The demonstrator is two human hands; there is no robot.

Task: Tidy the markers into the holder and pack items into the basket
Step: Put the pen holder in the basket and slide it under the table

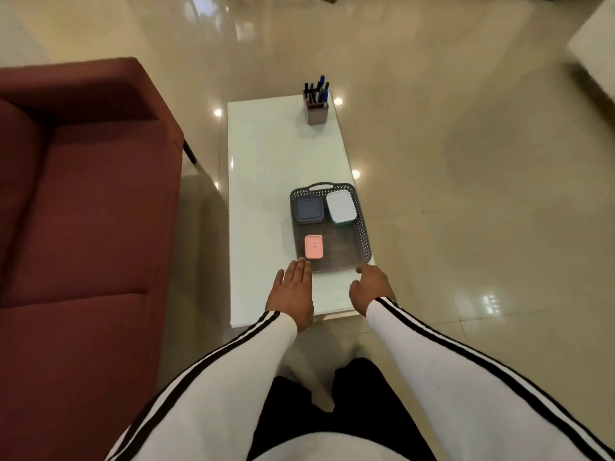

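Reaching flat left hand (293,291), curled right hand (371,287), near basket (364,241)

The single head view looks steeply down along the white table (266,181) from its near end.

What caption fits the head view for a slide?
Both hands, left and right, reach the basket holding three boxes on the table; markers stand in the holder.

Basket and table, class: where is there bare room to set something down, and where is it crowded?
Inside the basket, the near right floor is bare, beside the pink box. Its far end is crowded by the dark box and white box. The table lies bare between basket and marker holder, and along its left side.
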